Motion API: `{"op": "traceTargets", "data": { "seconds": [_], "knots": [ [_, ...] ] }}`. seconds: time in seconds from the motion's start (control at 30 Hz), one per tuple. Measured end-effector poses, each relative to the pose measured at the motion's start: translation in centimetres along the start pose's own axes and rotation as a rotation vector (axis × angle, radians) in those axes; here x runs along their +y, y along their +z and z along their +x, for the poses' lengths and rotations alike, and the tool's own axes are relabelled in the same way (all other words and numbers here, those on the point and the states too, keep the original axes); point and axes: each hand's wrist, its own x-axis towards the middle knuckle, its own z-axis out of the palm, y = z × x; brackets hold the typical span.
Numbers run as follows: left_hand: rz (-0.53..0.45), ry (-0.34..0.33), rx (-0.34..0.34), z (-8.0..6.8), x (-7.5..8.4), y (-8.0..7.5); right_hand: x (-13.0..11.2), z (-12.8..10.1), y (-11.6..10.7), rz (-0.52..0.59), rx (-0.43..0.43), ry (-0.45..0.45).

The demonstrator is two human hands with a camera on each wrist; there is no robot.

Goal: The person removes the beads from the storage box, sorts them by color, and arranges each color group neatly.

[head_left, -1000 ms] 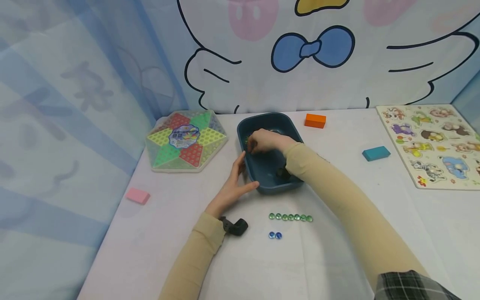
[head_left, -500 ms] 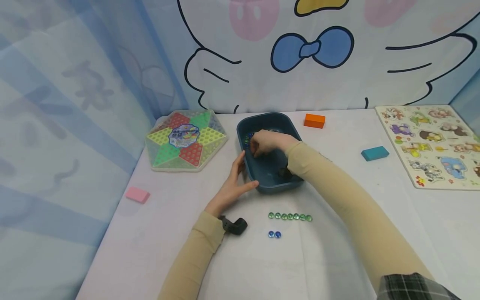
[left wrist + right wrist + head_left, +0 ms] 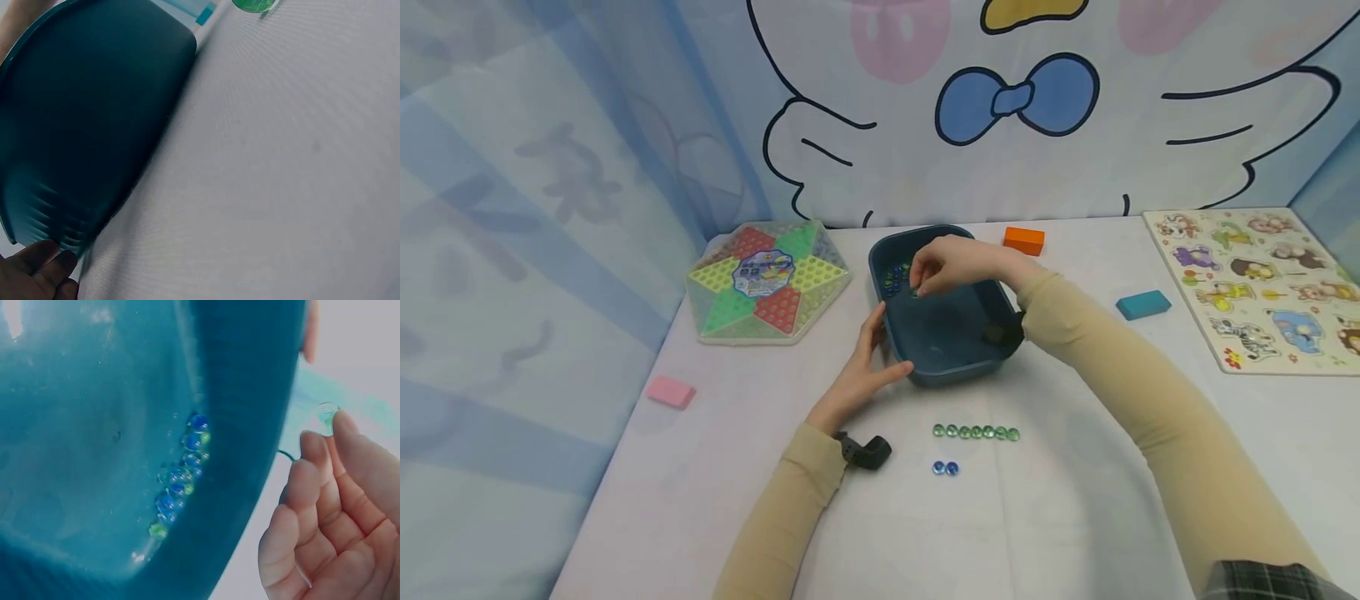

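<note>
- Your right hand (image 3: 955, 265) is over the far half of the bin (image 3: 940, 337), thumb and forefinger pinching a clear marble (image 3: 327, 414) with a green tint; the other fingers curl in toward the palm.
- That marble is round, so it points no particular way; it sits at your fingertips, above the bin.
- Your left hand (image 3: 853, 383) lies along the bin's left side, thumb spread wide from the fingers: thumb at the near left corner, fingertips touching the outer left wall.
- The bin stands upright on the table (image 3: 1060, 517), its long axis running away from you, with the far end leaning a little to your left.
- Inside it, blue and green loose marbles (image 3: 178, 481) cluster against the wall, toward the far left in the head view.
- Nearer you than the bin, seven marbles form a green row (image 3: 977, 432) running left to right, its right end slightly closer to you.
- A blue pair (image 3: 952, 469) sits side by side just on your side of that row's left end, nearly parallel to it.
- Left of the bin lies a game box (image 3: 767, 275).
</note>
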Motion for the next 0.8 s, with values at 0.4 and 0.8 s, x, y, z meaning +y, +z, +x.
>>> {"op": "traceTargets", "data": {
  "seconds": [0.4,0.8],
  "knots": [
    [-0.007,0.024,0.024,0.2,-0.4,0.2,1.0,-4.8,0.2,0.146,0.003,-0.04],
    [-0.001,0.025,0.021,0.0,-0.2,0.2,3.9,-10.5,2.9,0.265,-0.03,-0.024]
  ]
}}
